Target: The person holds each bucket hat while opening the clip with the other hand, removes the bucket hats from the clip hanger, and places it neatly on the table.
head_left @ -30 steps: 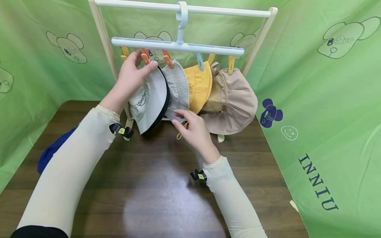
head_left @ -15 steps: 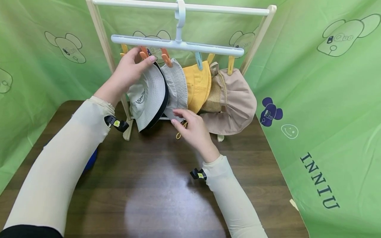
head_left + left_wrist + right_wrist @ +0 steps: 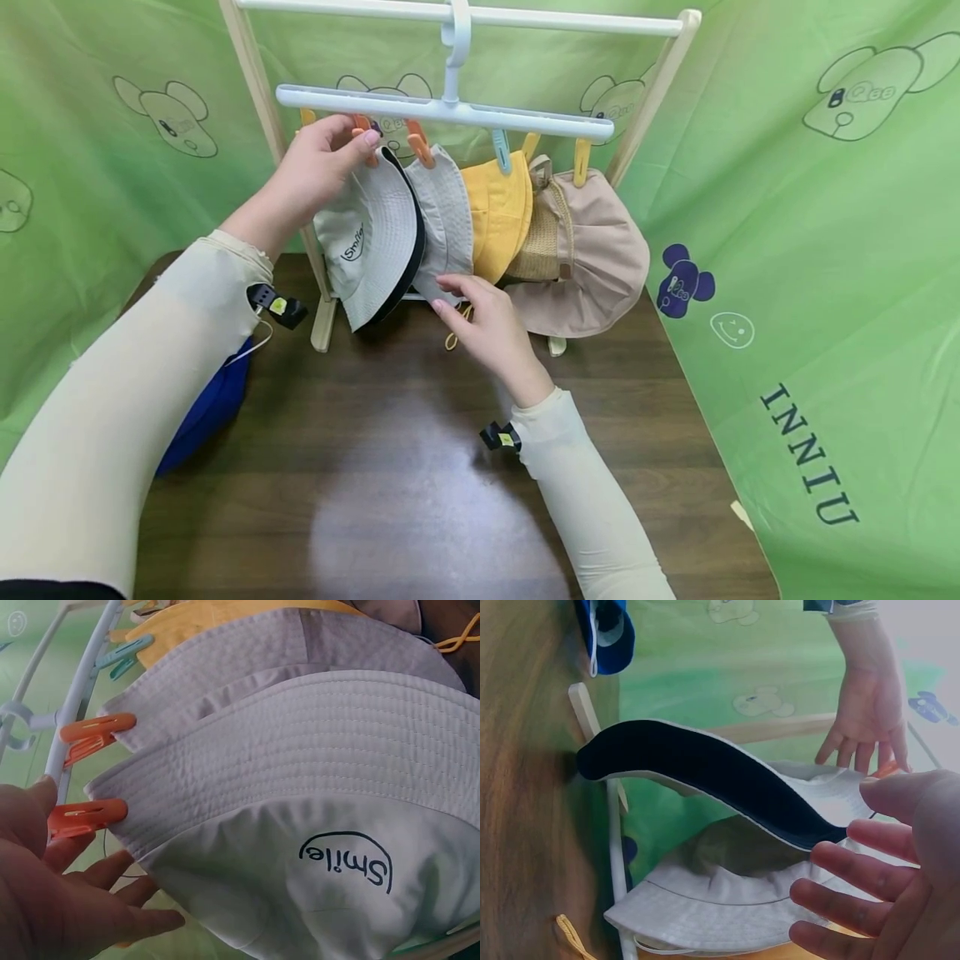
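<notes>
My left hand is at the left end of the hanger, thumb and fingers apart around an orange clip. That clip bites the brim of a pale bucket hat printed "Smile", with a black underside. In the left wrist view the thumb and index finger lie on either side of the clip, the other fingers spread. My right hand hovers with loosely extended fingers in front of the lower brim of a grey bucket hat, holding nothing. A second orange clip holds the grey hat.
A pale blue hanger hangs from a rack. It also carries a yellow hat and a beige wide-brimmed hat on clips. A blue hat with a white cord lies on the wooden table, partly behind the left forearm.
My left hand has drawn slightly left and up, uncovering more of the clip. The left forearm has shifted left, so the blue hat now shows on its right side. The right hand stays put.
</notes>
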{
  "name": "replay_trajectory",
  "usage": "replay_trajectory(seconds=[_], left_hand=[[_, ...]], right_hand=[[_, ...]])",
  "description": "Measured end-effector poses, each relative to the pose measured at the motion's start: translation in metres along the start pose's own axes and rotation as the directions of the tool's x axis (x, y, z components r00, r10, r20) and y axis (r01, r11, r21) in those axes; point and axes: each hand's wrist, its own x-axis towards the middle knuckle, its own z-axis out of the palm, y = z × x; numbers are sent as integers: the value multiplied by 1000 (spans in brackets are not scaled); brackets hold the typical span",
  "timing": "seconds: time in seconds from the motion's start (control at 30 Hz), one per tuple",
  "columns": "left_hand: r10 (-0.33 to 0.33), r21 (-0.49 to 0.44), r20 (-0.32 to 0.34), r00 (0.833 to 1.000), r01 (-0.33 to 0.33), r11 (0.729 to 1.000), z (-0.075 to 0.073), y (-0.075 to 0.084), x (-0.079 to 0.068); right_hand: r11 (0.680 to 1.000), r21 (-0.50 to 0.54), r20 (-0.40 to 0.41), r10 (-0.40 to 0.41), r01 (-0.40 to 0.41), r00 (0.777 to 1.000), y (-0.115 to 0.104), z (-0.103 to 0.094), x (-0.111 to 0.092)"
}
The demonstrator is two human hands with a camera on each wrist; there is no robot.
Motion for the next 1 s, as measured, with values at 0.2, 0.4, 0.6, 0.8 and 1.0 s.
replay_trajectory(seconds=[0.2, 0.4, 0.6, 0.8, 1.0], left_hand=[[-5, -16, -55, 998, 4, 1000, 1, -1, 0], [-20, -24, -25, 999, 19, 1000, 0, -2, 4], [-47, -36, 18, 999, 48, 998, -4, -6, 10], [-34, -81, 37, 999, 37, 996, -8, -7, 10], [-30, -84, 37, 999, 33, 996, -5, -3, 8]], right_hand=[[991, 116, 26, 58, -61, 998, 4, 6, 6], [965, 232, 67, 106, -119, 992, 3, 12, 18], [959, 239, 120, 124, -150, 985, -8, 13, 29], [963, 191, 120, 170, -190, 978, -13, 12, 38], [967, 111, 94, 219, -229, 971, -17, 6, 45]])
